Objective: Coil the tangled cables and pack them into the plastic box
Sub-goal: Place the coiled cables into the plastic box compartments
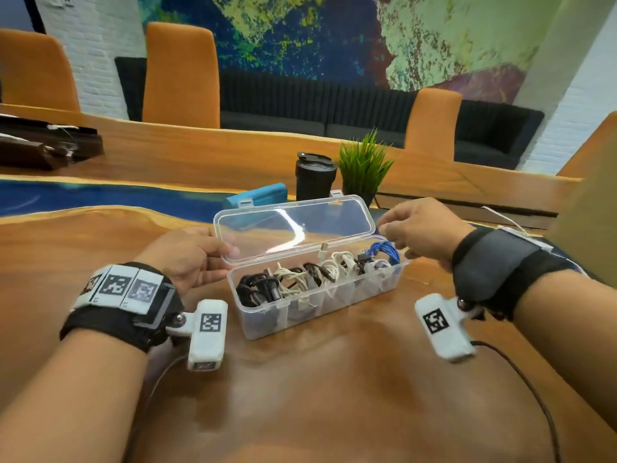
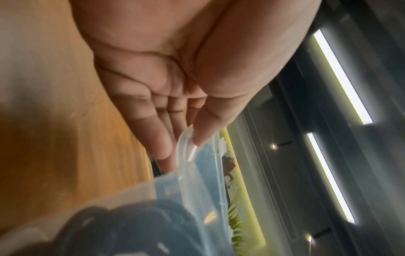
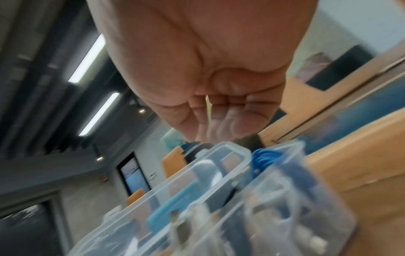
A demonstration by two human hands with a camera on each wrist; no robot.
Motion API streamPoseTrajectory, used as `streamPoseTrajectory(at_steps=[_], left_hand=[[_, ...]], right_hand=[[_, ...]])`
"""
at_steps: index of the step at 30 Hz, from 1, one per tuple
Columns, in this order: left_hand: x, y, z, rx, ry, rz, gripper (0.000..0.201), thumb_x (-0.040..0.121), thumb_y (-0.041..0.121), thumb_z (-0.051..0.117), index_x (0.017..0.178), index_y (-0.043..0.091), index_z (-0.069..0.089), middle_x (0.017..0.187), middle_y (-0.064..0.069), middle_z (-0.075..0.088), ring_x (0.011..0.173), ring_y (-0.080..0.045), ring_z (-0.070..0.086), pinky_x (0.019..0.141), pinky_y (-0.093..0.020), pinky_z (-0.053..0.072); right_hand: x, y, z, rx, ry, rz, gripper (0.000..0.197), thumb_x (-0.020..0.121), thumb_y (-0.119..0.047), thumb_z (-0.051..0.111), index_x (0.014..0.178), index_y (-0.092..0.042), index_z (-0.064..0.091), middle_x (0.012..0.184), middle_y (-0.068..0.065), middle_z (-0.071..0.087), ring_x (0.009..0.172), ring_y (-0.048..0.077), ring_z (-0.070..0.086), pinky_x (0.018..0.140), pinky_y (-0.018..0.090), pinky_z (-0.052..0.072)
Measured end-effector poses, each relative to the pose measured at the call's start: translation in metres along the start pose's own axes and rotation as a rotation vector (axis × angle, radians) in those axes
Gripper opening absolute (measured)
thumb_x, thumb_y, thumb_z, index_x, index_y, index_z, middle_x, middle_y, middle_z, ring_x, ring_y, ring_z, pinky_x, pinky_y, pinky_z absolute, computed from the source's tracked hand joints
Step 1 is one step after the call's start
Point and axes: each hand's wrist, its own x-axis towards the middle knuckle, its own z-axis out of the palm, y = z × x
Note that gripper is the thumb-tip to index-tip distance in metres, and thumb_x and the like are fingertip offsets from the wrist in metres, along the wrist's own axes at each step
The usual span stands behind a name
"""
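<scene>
From my head camera, the plastic box (image 1: 310,305) sits on the wooden desk (image 1: 334,396), well in from its near edge, its compartments already filled: black cables (image 1: 257,287) at the left end, white cables (image 1: 320,267) through the middle, a blue cable (image 1: 384,252) at the right end. I see no loose cable on the desk near the box, so I judge the coiling and packing done and only the closing left. The clear lid (image 1: 293,225) stands half raised on its far hinge. My left hand (image 1: 187,253) pinches the lid's left corner between thumb and fingers; my right hand (image 1: 420,232) hovers at the lid's right end with fingers bent, and I cannot tell whether it touches. Behind the box stand a black tumbler (image 1: 315,177), a small green plant (image 1: 364,165) and a teal case (image 1: 260,195); the desk has a blue inlay, with orange chairs (image 1: 182,75), a dark sofa and a painted wall beyond. In the left wrist view, my left thumb presses the lid rim (image 2: 186,147) against my fingers (image 2: 157,138), with dark cables blurred in the box below. In the right wrist view, blurred, my right hand's fingers (image 3: 230,124) curl loosely above the box's end, holding nothing I can make out, the blue coil (image 3: 265,159) just beneath, and ceiling strip lights (image 3: 87,58) above.
</scene>
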Motion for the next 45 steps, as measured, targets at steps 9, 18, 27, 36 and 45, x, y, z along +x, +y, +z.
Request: streamPoseTrajectory(at_steps=[9,18,27,36,45], left_hand=[[0.02,0.031,0.024,0.379,-0.096,0.076,0.024,0.089,-0.004,0.063,0.104,0.015,0.063,0.08,-0.011,0.069,0.062,-0.018,0.067,0.059,-0.028,0.06],[0.017,0.063,0.06,0.645,-0.182,0.244,0.038,0.079,-0.002,0.074,0.106,0.02,0.057,0.099,-0.01,0.075,0.1,-0.028,0.07,0.09,-0.049,0.055],[-0.032,0.078,0.055,1.075,-0.166,0.499,0.046,0.079,0.019,0.077,0.117,0.037,0.057,0.109,0.009,0.067,0.099,-0.012,0.064,0.092,-0.037,0.051],[-0.074,0.038,0.056,1.471,-0.18,0.703,0.044,0.073,0.043,0.078,0.107,0.036,0.05,0.11,0.013,0.053,0.1,-0.013,0.054,0.089,-0.034,0.048],[-0.069,0.01,0.071,1.731,-0.197,0.844,0.051,0.084,0.036,0.065,0.132,0.038,0.046,0.112,0.008,0.05,0.095,-0.013,0.05,0.073,-0.028,0.042]], right_hand=[[0.016,0.066,-0.018,0.495,-0.13,0.294,0.077,0.087,-0.004,0.067,0.152,-0.026,0.03,0.136,0.005,0.054,0.11,0.019,0.059,0.074,0.037,0.055],[-0.007,0.082,-0.051,0.457,0.063,0.087,0.027,0.088,-0.006,0.068,0.115,-0.012,0.065,0.106,0.008,0.069,0.096,0.02,0.064,0.089,0.043,0.053],[-0.048,0.073,-0.073,-0.078,0.058,-0.214,0.019,0.082,-0.02,0.078,0.096,-0.024,0.066,0.092,-0.005,0.069,0.087,0.012,0.064,0.078,0.029,0.054],[-0.11,0.067,-0.05,-0.631,-0.128,-0.334,0.068,0.073,-0.056,0.076,0.132,-0.041,0.045,0.125,-0.017,0.049,0.108,0.007,0.049,0.094,0.029,0.046],[-0.118,0.073,-0.01,-0.817,-0.085,-0.428,0.077,0.089,-0.032,0.065,0.147,-0.044,0.016,0.123,-0.003,0.043,0.102,0.015,0.044,0.087,0.033,0.046]])
